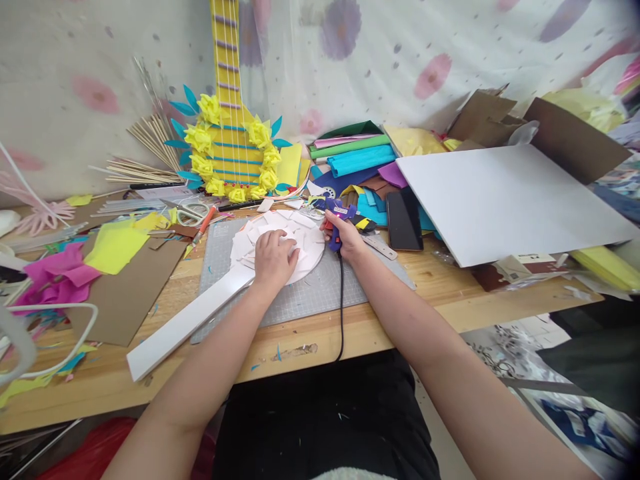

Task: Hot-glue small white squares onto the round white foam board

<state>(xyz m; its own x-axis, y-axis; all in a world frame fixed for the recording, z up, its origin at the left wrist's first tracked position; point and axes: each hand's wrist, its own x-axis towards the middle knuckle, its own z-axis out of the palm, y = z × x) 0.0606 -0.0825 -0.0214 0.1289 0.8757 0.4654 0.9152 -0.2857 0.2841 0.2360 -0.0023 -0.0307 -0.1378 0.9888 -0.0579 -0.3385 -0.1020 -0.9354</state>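
Observation:
My left hand (275,260) rests palm down on a round white piece (311,257) covered with overlapping white scraps, its fingers a little apart. From under that hand a long white strip (187,323) runs down to the left, past the table's front edge area. My right hand (346,237) is closed around a blue-purple hot glue gun (339,209) at the round piece's right side. The gun's black cord (342,307) hangs over the table edge. Beneath the round piece lies a grey cutting mat (295,307). What is under my left fingertips is hidden.
A yellow paper guitar (235,143) with yellow flowers stands behind. Right are a black phone (405,221) and a large white board (510,200). Left are scissors (193,215), an orange-handled cutter (204,227), brown cardboard (135,293) and magenta crepe paper (60,277).

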